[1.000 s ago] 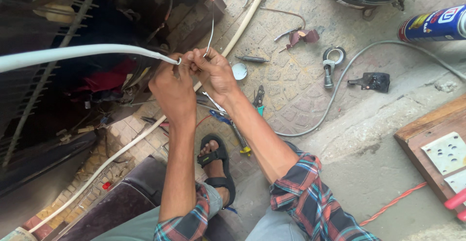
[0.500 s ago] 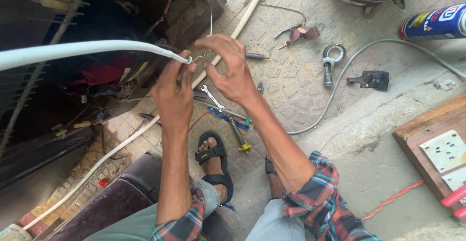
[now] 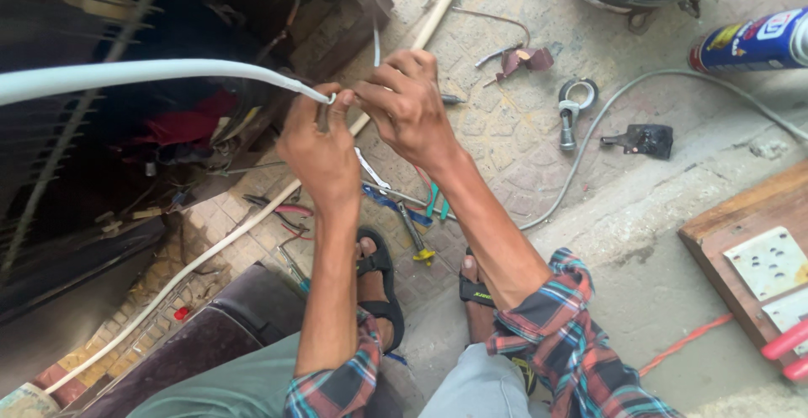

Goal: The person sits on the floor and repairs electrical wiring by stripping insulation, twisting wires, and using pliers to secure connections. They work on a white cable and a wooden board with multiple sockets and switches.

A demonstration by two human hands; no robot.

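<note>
A person crouches over a paved brick floor, seen from above, both forearms reaching forward from rolled plaid sleeves. The left hand (image 3: 320,144) is closed in a tight pinch on the tip of a white sheathed cable (image 3: 143,73), which arcs in mid-air from the left edge of the view to just in front of the knuckles. The right hand (image 3: 408,102) touches the left, its thumb and forefinger closed on a thin bare wire (image 3: 375,46) that sticks up from the cable's end; the exact grip under the fingers is partly hidden. Below the hands, on the floor between two sandalled feet, lie loose hand tools (image 3: 404,203), among them what look like pliers and a screwdriver with a yellow tip. Further toward the far right of the floor sit a metal pipe cutter (image 3: 575,106), a small black part (image 3: 641,139), a grey cord (image 3: 623,123) and a blue spray can (image 3: 753,41). A wooden board with white socket plates (image 3: 762,258) lies at the right edge. Risks, as a judgement: the thin strand could snap or prick a fingertip if bent too sharply, the springy cable could whip free if the pinch loosens, and the scattered tools sit close to bare toes.
</note>
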